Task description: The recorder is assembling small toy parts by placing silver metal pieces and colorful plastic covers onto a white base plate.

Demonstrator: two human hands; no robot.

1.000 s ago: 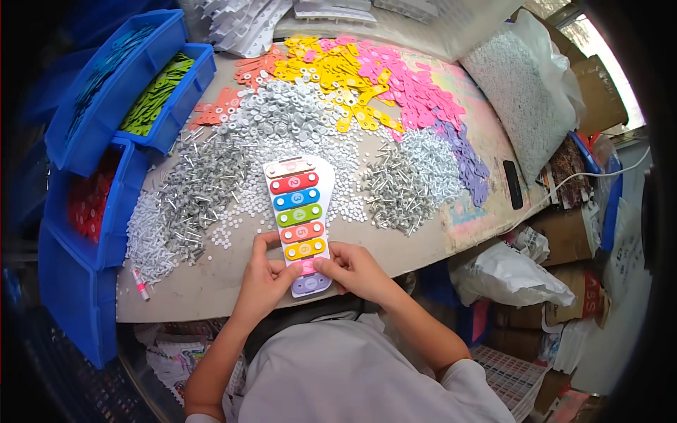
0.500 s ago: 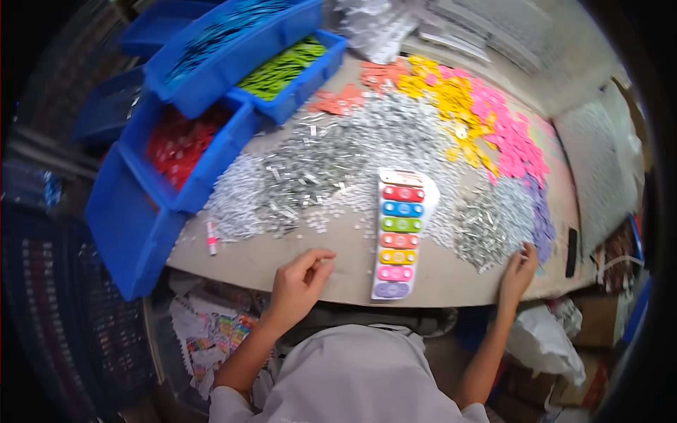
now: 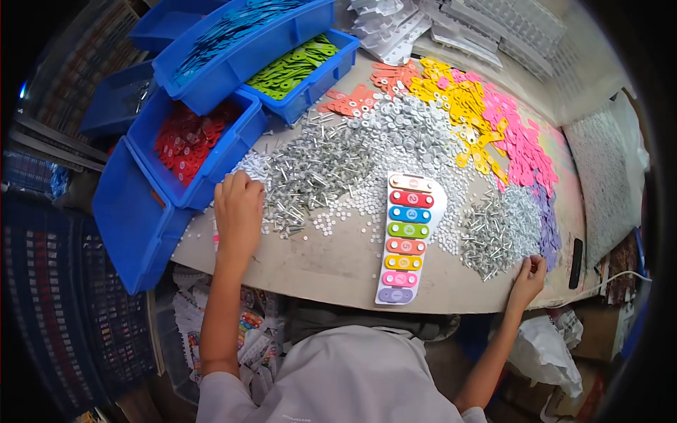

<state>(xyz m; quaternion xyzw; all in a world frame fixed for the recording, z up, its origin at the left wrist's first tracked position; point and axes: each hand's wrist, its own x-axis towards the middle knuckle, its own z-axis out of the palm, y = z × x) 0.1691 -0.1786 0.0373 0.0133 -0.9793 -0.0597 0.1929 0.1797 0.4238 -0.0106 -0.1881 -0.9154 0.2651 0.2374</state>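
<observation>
My left hand (image 3: 240,208) reaches to a pile of small white pellet-like pieces (image 3: 255,166) beside the blue bins. Its fingers are curled down and together, and their tips are hidden. At the table's right front, my right hand (image 3: 527,278) is closed in a pinch near the purple bars (image 3: 548,225). Whatever it pinches is too small to make out. Between my hands lies a toy xylophone (image 3: 399,247), a white base with coloured bars across it. White round pieces show at the ends of most bars; the purple bar nearest me shows none clearly.
Blue bins hold red (image 3: 187,144), green (image 3: 293,67) and blue bars (image 3: 233,39). Metal pins (image 3: 317,166), grey-white round pieces (image 3: 416,130) and yellow (image 3: 455,88) and pink bars (image 3: 522,141) cover the table's back. A second pin heap (image 3: 486,236) and a black strip (image 3: 576,264) lie right.
My left hand has moved forward and left, from beside the table's front edge to the white pieces. My right hand has shifted slightly toward me, still closed near the purple bars.
</observation>
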